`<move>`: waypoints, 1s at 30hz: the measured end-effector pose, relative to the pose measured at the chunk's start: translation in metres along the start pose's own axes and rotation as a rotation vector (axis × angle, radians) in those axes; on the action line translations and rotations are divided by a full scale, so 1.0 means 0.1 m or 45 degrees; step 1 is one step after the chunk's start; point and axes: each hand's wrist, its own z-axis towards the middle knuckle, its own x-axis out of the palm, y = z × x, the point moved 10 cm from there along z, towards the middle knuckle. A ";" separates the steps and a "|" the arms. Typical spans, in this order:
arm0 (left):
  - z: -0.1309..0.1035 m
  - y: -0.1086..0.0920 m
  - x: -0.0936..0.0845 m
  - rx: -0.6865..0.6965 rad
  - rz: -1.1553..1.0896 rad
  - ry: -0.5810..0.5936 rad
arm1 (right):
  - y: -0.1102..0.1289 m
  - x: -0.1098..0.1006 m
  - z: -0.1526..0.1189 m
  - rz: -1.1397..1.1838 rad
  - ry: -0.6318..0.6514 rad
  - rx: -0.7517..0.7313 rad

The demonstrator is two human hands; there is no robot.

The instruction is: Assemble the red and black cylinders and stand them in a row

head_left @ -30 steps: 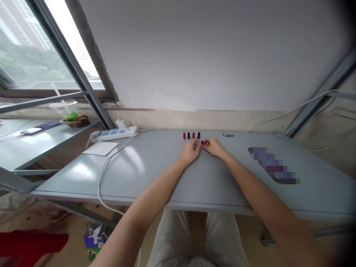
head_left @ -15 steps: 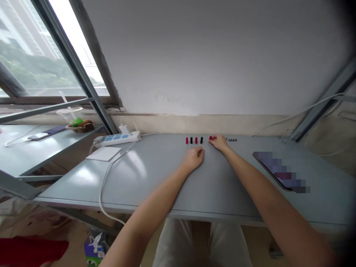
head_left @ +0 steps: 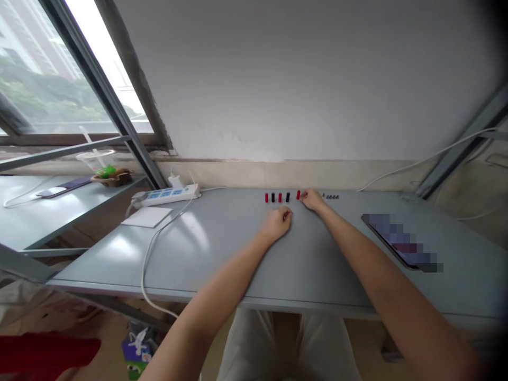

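Observation:
My right hand is at the back of the desk, thumb and finger pinched at the right side of a small red cylinder, which shows almost whole. Left of it stand another red cylinder, a black cylinder, a second red one and a second black one, upright in a spaced row. My left hand rests on the desk in front of this row, fingers curled together; whatever they may hold is hidden. Several tiny dark pieces lie right of my right hand.
On the grey desk a tablet-like device with a blurred-out screen lies at right. A white power strip, a white flat square and a white cable are at left. A wall backs the desk.
The red cylinder by my right hand has shifted slightly left and shows more fully beside the fingertips. My left hand stays nearly where it was. The view has tilted a little.

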 end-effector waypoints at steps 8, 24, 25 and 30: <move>-0.01 -0.02 0.00 -0.001 0.025 0.021 | -0.03 0.01 0.02 -0.057 -0.004 0.030; 0.19 -0.03 0.17 -0.285 0.564 0.285 | 0.16 -0.30 -0.59 -0.151 0.011 -0.041; 0.22 -0.01 0.18 -0.317 0.570 0.287 | 0.16 -0.30 -0.64 -0.119 -0.007 -0.040; 0.36 0.07 0.19 -0.378 0.566 0.243 | 0.18 -0.26 -0.77 -0.005 -0.049 -0.055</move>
